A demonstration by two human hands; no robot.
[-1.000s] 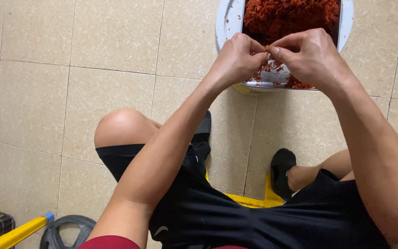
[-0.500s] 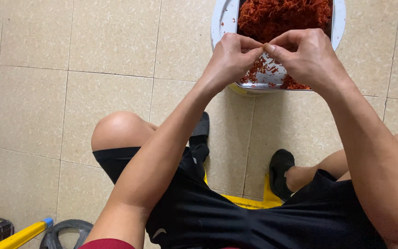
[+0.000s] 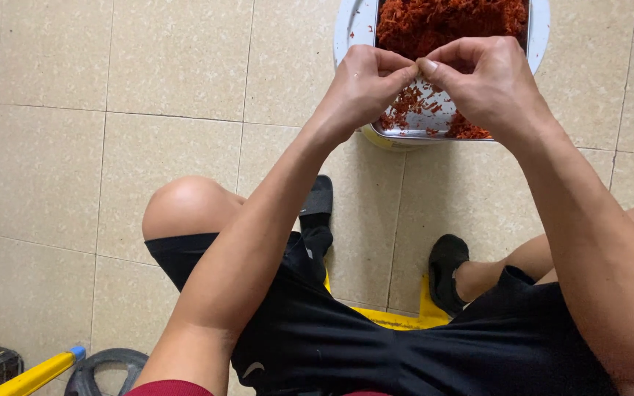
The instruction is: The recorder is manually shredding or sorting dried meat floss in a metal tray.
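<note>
I see my left hand [image 3: 363, 88] and right hand [image 3: 482, 84] meeting fingertip to fingertip above the tray, both with fingers pressed together in a pinch, though whatever sits between the tips is too small for me to make out. Just below them the metal tray [image 3: 405, 133] holds a heap of red shredded flakes [image 3: 449, 22], thick at the far end and scattered thin at the near end. The tray rests on a white round tub [image 3: 350, 29] on the tiled floor [image 3: 111, 110], with my black shoes [image 3: 445, 268] nearer to me.
</note>
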